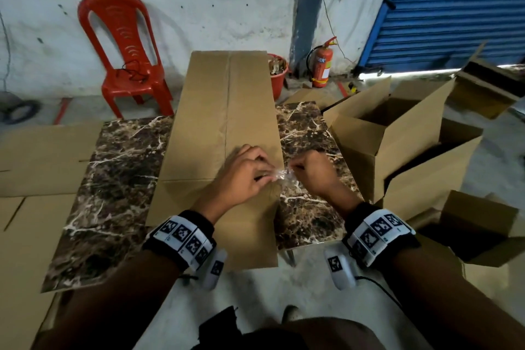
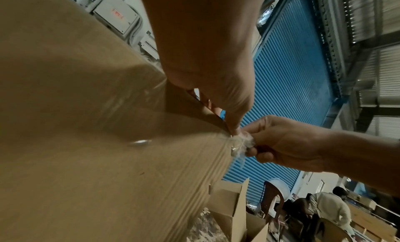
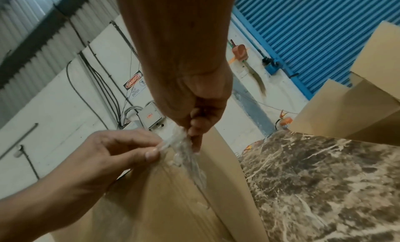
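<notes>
A flattened brown cardboard box lies lengthwise on a dark marble-patterned table and overhangs its near edge. At the box's right edge both hands pinch a crumpled wad of clear plastic film. My left hand holds its left end over the cardboard; my right hand holds its right end just off the edge. In the left wrist view the film bunches between my left hand and right hand, and shiny wrinkled film spreads over the cardboard. The right wrist view shows the film hanging from my right hand, with my left hand pinching beside it.
Open cardboard boxes crowd the table's right side. Flat cardboard sheets lie to the left. Behind stand a red plastic chair, a red bucket, a fire extinguisher and a blue roller shutter. People sit far off.
</notes>
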`<state>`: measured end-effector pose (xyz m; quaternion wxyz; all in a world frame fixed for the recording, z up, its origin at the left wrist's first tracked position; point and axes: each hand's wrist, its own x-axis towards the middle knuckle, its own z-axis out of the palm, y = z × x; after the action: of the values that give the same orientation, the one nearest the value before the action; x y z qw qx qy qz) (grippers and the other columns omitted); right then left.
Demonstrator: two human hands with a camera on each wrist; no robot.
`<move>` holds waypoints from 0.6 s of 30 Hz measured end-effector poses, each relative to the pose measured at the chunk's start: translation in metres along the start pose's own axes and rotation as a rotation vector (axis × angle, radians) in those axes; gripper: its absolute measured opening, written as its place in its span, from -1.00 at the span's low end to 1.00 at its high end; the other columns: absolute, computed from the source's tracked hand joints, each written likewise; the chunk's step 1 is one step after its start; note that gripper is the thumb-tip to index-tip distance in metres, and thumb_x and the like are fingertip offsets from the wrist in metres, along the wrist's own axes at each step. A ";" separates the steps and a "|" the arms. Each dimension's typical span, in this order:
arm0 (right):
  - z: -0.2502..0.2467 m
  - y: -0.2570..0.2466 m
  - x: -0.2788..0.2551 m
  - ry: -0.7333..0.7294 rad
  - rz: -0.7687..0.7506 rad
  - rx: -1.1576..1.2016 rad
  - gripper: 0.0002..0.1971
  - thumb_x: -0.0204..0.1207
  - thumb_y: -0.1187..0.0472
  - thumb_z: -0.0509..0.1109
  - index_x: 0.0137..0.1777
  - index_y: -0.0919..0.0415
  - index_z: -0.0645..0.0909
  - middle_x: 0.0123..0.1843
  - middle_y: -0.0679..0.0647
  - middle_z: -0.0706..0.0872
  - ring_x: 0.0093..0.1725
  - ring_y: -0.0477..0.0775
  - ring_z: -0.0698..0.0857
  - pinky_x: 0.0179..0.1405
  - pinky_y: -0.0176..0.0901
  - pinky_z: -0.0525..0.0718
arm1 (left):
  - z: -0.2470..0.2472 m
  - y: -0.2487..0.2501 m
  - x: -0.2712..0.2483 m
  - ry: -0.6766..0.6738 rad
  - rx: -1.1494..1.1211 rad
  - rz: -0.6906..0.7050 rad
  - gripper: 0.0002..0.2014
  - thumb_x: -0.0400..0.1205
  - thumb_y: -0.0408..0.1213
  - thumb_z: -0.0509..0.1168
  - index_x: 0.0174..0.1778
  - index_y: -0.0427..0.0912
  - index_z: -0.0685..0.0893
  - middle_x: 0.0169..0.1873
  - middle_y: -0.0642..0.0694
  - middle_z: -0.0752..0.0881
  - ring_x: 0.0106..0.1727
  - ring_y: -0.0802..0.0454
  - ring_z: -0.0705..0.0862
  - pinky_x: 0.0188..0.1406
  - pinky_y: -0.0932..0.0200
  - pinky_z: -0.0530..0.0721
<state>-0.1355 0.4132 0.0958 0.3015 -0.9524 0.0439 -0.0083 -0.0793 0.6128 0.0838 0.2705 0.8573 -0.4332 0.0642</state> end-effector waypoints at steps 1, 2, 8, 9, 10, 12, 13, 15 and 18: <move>-0.002 0.004 0.001 -0.042 -0.016 0.047 -0.79 0.62 0.34 0.35 -0.12 0.19 0.82 -0.25 0.02 0.80 -0.38 0.01 0.71 -0.28 -0.11 0.68 | 0.001 -0.001 0.001 -0.001 -0.035 -0.022 -0.73 0.48 -0.03 0.50 0.04 -0.03 0.83 0.00 0.09 0.66 0.09 0.07 0.53 0.11 -0.11 0.59; -0.005 0.007 0.002 -0.095 -0.012 0.105 -0.80 0.63 0.37 0.35 -0.07 0.23 0.82 -0.23 0.05 0.82 -0.39 0.04 0.74 -0.29 -0.05 0.74 | 0.001 -0.002 0.001 0.002 -0.067 -0.041 -0.73 0.47 -0.01 0.51 0.02 -0.03 0.84 -0.01 0.10 0.66 0.09 0.08 0.52 0.11 -0.11 0.59; -0.026 0.011 -0.007 -0.442 0.047 0.561 -0.84 0.62 0.42 0.35 0.09 0.43 0.75 -0.03 0.29 0.83 -0.12 0.16 0.79 -0.16 -0.14 0.80 | 0.004 -0.007 0.006 0.042 -0.200 -0.140 -0.79 0.38 -0.06 0.57 -0.13 0.00 0.86 -0.12 0.14 0.65 0.00 0.06 0.53 0.05 -0.11 0.56; -0.030 0.013 -0.008 -0.495 0.060 0.611 -0.81 0.63 0.43 0.34 0.15 0.45 0.73 0.02 0.29 0.83 -0.07 0.13 0.80 -0.13 -0.16 0.80 | 0.004 -0.005 0.008 0.040 -0.217 -0.169 -0.82 0.36 -0.09 0.59 -0.16 0.01 0.86 -0.16 0.15 0.65 -0.02 0.05 0.52 0.04 -0.09 0.54; -0.033 0.015 -0.008 -0.546 0.078 0.656 -0.79 0.64 0.45 0.31 0.20 0.47 0.70 0.07 0.29 0.81 -0.03 0.10 0.80 -0.09 -0.18 0.79 | 0.004 -0.004 0.011 0.026 -0.240 -0.203 -0.85 0.36 -0.12 0.60 -0.19 0.03 0.85 -0.19 0.17 0.64 -0.03 0.05 0.52 0.04 -0.06 0.51; -0.035 0.020 -0.009 -0.593 0.129 0.773 -0.73 0.65 0.50 0.25 0.28 0.43 0.66 0.14 0.28 0.79 0.01 0.08 0.81 -0.08 -0.19 0.78 | -0.001 -0.002 0.018 -0.030 -0.313 -0.246 -0.88 0.38 -0.18 0.60 -0.24 0.07 0.81 -0.25 0.20 0.65 -0.09 0.08 0.55 0.00 0.03 0.49; -0.034 0.022 -0.009 -0.578 0.161 0.857 -0.69 0.64 0.53 0.23 0.31 0.36 0.64 0.17 0.27 0.78 0.01 0.10 0.81 -0.10 -0.16 0.78 | -0.004 -0.002 0.021 -0.067 -0.379 -0.260 -0.87 0.39 -0.24 0.60 -0.25 0.06 0.80 -0.28 0.20 0.67 -0.15 0.12 0.59 -0.04 0.08 0.51; -0.029 0.029 -0.007 -0.404 0.183 0.964 -0.61 0.59 0.56 0.27 0.30 0.19 0.64 0.18 0.22 0.77 -0.07 0.12 0.78 -0.24 -0.14 0.74 | -0.011 -0.002 0.027 -0.148 -0.530 -0.306 -0.86 0.44 -0.37 0.56 -0.25 -0.01 0.80 -0.31 0.12 0.75 -0.24 0.19 0.68 -0.13 0.23 0.60; -0.021 0.033 -0.010 0.014 0.142 0.897 -0.86 0.50 0.45 0.47 -0.01 0.25 0.69 -0.21 0.06 0.80 -0.40 -0.05 0.64 -0.49 -0.22 0.57 | -0.019 0.000 0.035 -0.155 -0.670 -0.409 -0.91 0.47 -0.44 0.52 -0.21 -0.16 0.81 -0.26 -0.10 0.82 -0.20 0.06 0.75 -0.06 0.21 0.66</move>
<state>-0.1494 0.3751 0.0946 0.6838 -0.7222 0.1035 -0.0122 -0.0554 0.5978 0.1125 0.5088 0.7926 -0.2696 -0.2008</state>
